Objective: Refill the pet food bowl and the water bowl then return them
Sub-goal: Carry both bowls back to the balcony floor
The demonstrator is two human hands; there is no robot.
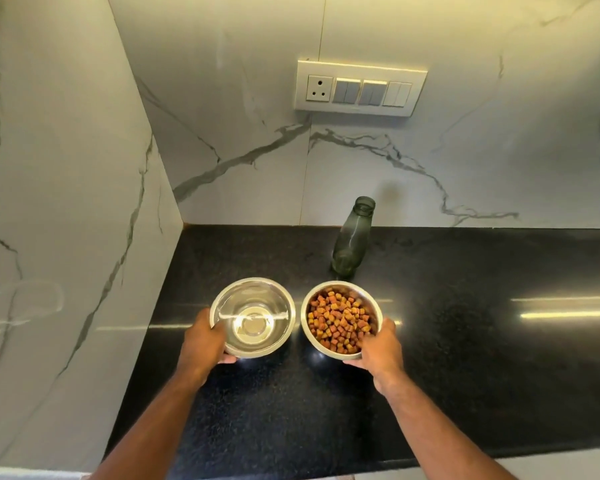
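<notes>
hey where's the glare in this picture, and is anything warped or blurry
Head view: bright streaks of glare lie on the polished black stone countertop, and a hot spot sits in the water-filled steel bowl. Wide-angle distortion bows the white marble-look wall at left. The steel bowl of brown kibble and both hands stay sharp.

bowls point(252, 317) — 2 | bottle point(352, 237) — 1 | hands point(205, 341) — 2

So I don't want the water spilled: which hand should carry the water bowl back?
Left, probably. The left hand already grips the water bowl at its near rim, while the right hand holds the kibble bowl, so neither needs to cross over.
</notes>
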